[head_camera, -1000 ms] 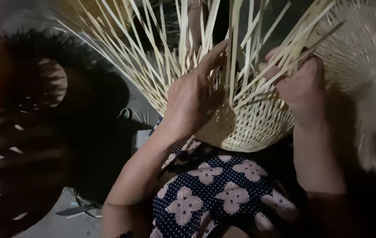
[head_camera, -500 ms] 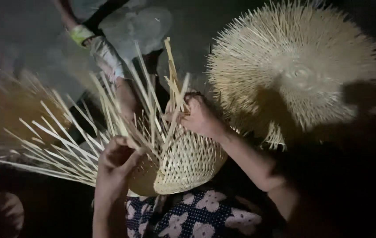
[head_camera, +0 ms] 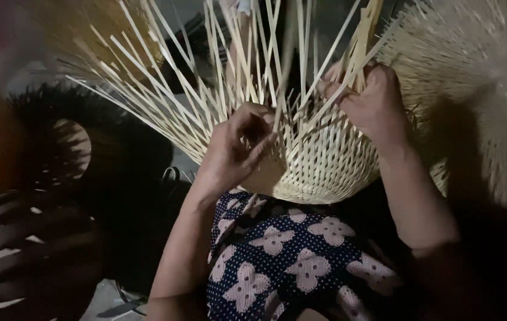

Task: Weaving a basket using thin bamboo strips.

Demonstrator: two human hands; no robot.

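— Bamboo: the half-woven basket [head_camera: 318, 163] sits in the lap on the flowered cloth [head_camera: 277, 255], now turned since half a second ago.

— Hands?

— Left hand [head_camera: 235, 148] pinches a strip; right hand [head_camera: 372, 101] grips upright strips [head_camera: 218, 77], seemingly. Finished basket [head_camera: 479, 89] just beside.

I take this for a dim basket-weaving workplace, likely a home workshop, worked seated low to the ground. A half-woven basket [head_camera: 318, 160] sits on my lap at 12 o'clock, another pale splint piece [head_camera: 479, 89] lies at 2, and dark woven pieces [head_camera: 21, 249] pile up at 8.
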